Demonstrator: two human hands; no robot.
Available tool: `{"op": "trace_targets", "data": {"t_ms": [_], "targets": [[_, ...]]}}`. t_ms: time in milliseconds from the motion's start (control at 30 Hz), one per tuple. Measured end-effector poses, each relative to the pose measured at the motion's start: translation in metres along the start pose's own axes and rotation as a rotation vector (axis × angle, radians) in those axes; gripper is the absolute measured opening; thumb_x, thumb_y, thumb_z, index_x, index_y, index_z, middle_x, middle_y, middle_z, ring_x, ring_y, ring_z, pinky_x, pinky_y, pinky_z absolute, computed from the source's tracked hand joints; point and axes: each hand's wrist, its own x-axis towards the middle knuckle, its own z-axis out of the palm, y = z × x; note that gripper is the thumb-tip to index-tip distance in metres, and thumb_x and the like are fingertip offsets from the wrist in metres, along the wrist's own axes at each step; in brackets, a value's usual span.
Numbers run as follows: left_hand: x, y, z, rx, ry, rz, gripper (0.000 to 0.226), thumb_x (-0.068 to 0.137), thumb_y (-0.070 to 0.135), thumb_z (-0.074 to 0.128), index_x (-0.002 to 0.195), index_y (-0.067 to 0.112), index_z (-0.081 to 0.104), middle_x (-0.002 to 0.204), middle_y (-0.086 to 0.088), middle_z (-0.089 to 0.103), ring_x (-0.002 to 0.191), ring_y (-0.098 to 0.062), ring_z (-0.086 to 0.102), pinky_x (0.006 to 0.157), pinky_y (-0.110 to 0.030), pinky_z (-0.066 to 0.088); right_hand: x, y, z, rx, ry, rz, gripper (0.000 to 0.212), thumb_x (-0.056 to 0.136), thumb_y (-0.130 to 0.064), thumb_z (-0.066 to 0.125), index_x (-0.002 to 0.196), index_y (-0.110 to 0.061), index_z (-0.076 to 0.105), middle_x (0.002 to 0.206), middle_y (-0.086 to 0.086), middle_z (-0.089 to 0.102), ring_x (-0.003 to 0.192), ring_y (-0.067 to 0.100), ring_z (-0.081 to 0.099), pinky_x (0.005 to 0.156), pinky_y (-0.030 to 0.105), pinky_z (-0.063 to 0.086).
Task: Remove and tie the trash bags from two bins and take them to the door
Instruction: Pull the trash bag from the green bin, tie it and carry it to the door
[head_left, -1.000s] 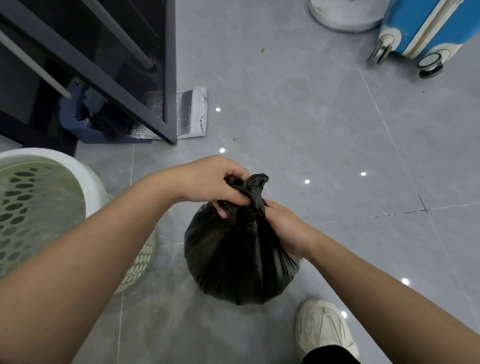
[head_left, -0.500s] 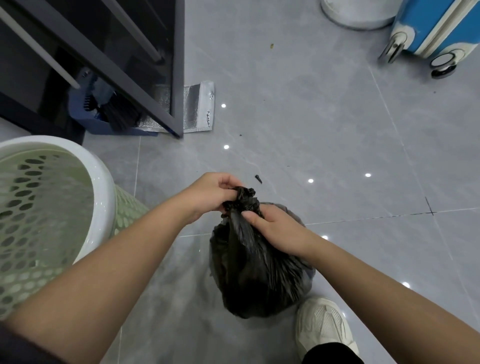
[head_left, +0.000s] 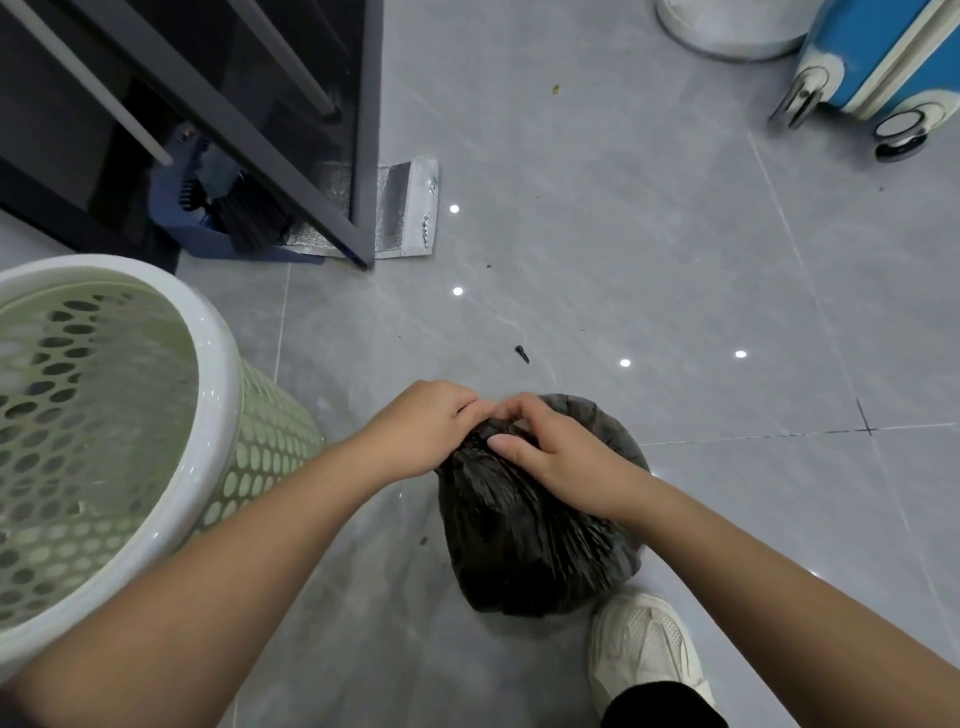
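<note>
A pale shoe (head_left: 644, 644) stands on the grey tiled floor (head_left: 623, 234), and the black trash bag (head_left: 530, 545) sits on the floor just beyond its toe. Both hands meet on the bag's bunched neck: the left hand (head_left: 421, 431) curls round it from one side, the right hand (head_left: 550, 452) pinches it from the other. Left of them stands the green perforated bin (head_left: 218, 415) with its white rim. Farther off lie a small black scrap (head_left: 522, 354) and a blue suitcase (head_left: 878, 57).

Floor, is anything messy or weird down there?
Yes. A small black scrap lies loose on the floor just beyond the trash bag, and dark crumbs are scattered nearby. They may be bits that dropped from the trash.
</note>
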Motion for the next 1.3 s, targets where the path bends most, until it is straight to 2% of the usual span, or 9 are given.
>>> {"op": "trace_targets", "data": {"t_ms": [133,300,500,767,867,967,1033,1167,1300], "targets": [[0.003,0.004,-0.006,-0.036,0.021,0.055,0.045,0.095,0.038,0.051,0.059,0.012,0.045,0.056,0.003,0.044,0.054,-0.009,0.039,0.056,-0.028,0.033,-0.007,-0.003,-0.005,0.073,-0.184,0.041,0.03,0.086,-0.051,0.06,0.106,-0.029,0.059,0.1,-0.013,0.067,0.095,0.001,0.062,0.088,0.025,0.048],[0.011,0.018,-0.015,-0.167,0.052,0.179,0.034,0.09,0.033,0.06,0.064,0.011,0.054,0.059,0.001,0.048,0.056,-0.009,0.04,0.056,-0.025,0.033,-0.005,-0.006,-0.004,-0.49,0.205,-0.18,0.039,0.091,-0.054,0.039,0.072,-0.022,0.053,0.065,-0.01,0.052,0.068,0.009,0.048,0.077,0.028,0.037],[0.015,0.02,-0.023,-0.272,0.083,0.172,0.031,0.09,0.029,0.06,0.062,0.017,0.055,0.055,0.01,0.047,0.051,-0.001,0.041,0.052,-0.016,0.035,-0.007,0.0,-0.003,0.187,0.11,-0.178,0.029,0.097,-0.034,0.045,0.091,-0.01,0.059,0.085,0.013,0.061,0.08,0.018,0.057,0.079,0.047,0.047],[-0.013,0.01,-0.019,-0.527,0.157,-0.118,0.042,0.086,0.054,0.053,0.117,0.027,0.045,0.106,0.014,0.054,0.079,-0.013,0.064,0.057,-0.03,0.053,0.002,-0.004,0.022,0.144,0.34,-0.052,0.024,0.101,-0.032,0.039,0.101,-0.017,0.058,0.09,0.001,0.066,0.087,0.013,0.062,0.082,0.04,0.049],[-0.023,0.006,-0.019,-0.518,-0.019,-0.233,0.053,0.08,0.049,0.065,0.121,0.026,0.041,0.098,0.002,0.062,0.06,-0.016,0.065,0.05,-0.028,0.05,0.005,-0.008,0.024,0.108,0.366,-0.009,0.026,0.1,-0.032,0.04,0.095,-0.013,0.056,0.083,0.005,0.065,0.08,0.018,0.061,0.077,0.042,0.048],[-0.016,0.001,-0.018,-0.461,-0.022,-0.181,0.009,0.088,0.019,0.065,0.093,0.012,0.063,0.056,-0.004,0.06,0.038,-0.013,0.052,0.04,-0.024,0.043,0.005,-0.007,0.024,0.135,0.315,0.013,0.026,0.1,-0.032,0.042,0.094,-0.013,0.058,0.086,0.001,0.066,0.084,0.014,0.061,0.081,0.041,0.049],[-0.009,-0.001,-0.023,-0.432,0.036,-0.146,0.015,0.09,0.011,0.061,0.075,0.014,0.062,0.044,-0.002,0.054,0.034,-0.011,0.05,0.038,-0.022,0.042,0.004,-0.005,0.023,0.184,0.225,0.022,0.031,0.099,-0.037,0.041,0.099,-0.013,0.061,0.094,0.001,0.068,0.092,0.014,0.063,0.088,0.043,0.049],[0.0,0.001,-0.027,-0.408,-0.031,-0.098,0.011,0.092,0.01,0.058,0.087,0.002,0.063,0.058,-0.015,0.059,0.044,-0.02,0.055,0.043,-0.025,0.047,0.001,-0.004,0.023,0.297,0.042,0.096,0.067,0.092,-0.06,0.038,0.102,0.003,0.059,0.094,0.013,0.065,0.094,0.022,0.063,0.095,0.052,0.045],[0.008,0.001,-0.019,-0.422,-0.058,-0.091,0.011,0.092,0.008,0.056,0.084,0.012,0.061,0.069,-0.017,0.062,0.046,-0.016,0.057,0.046,-0.027,0.051,-0.001,-0.008,0.035,0.298,-0.098,0.046,0.037,0.101,-0.033,0.041,0.077,-0.017,0.063,0.074,0.005,0.056,0.072,0.012,0.055,0.076,0.029,0.045]]}}
